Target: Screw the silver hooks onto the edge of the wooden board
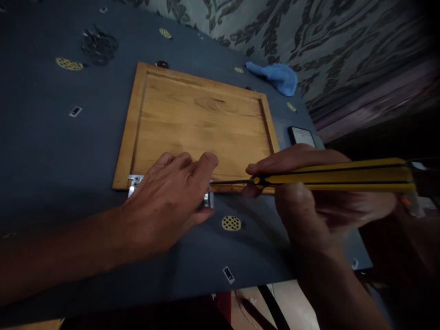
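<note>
A framed wooden panel (206, 123) lies on the dark blue cloth-covered table. My left hand (172, 197) rests over the panel's near edge, its fingers bent round a metal fitting that it partly hides. A silver plate with screws (136, 179) shows beside the wrist, at the panel's near left corner. My right hand (309, 197) grips a yellow and black screwdriver (337, 176), held almost level. The thin shaft points left along the near edge and reaches the metal fitting by my left fingers; the exact contact of its tip is hidden.
A blue cloth (277, 78) lies at the back right, with a phone (301, 136) nearer, right of the panel. A dark, blurred heap of small items (99, 45) is at the back left. Patterned fabric (261, 23) borders the table's far side.
</note>
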The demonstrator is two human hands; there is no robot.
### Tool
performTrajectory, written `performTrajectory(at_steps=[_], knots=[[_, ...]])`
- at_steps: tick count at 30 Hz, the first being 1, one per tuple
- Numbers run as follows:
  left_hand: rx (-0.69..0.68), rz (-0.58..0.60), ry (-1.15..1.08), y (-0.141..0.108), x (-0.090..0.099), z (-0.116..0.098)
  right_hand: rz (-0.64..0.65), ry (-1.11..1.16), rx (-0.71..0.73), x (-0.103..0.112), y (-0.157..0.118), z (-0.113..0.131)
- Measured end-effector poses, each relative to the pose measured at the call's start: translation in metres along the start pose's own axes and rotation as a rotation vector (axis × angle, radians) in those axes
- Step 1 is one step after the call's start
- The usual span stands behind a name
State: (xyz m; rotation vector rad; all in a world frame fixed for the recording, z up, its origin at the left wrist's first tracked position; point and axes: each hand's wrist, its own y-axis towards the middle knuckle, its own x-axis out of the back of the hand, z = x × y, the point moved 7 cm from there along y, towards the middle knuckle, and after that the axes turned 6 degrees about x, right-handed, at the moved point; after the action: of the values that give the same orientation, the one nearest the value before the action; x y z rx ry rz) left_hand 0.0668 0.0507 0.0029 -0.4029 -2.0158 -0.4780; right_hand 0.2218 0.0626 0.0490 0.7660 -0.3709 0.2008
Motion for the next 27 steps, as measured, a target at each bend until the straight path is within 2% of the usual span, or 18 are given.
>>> performTrajectory(at_steps=[6, 15, 21, 27], knots=[[0.011, 0.002, 0.018, 0.002, -0.001, -0.001, -0.014, -0.015, 0.016, -0.005, -0.002, 0.000], [0.029, 0.014, 0.001, 0.002, -0.001, 0.000, 0.095, 0.007, 0.174, -0.009, -0.002, 0.001], [0.019, 0.013, 0.011, 0.002, 0.000, -0.001, 0.048, -0.056, 0.162, -0.009, -0.002, 0.001], [0.020, 0.015, 0.009, 0.002, -0.001, -0.001, 0.013, -0.122, 0.281, -0.012, -0.006, 0.008]])
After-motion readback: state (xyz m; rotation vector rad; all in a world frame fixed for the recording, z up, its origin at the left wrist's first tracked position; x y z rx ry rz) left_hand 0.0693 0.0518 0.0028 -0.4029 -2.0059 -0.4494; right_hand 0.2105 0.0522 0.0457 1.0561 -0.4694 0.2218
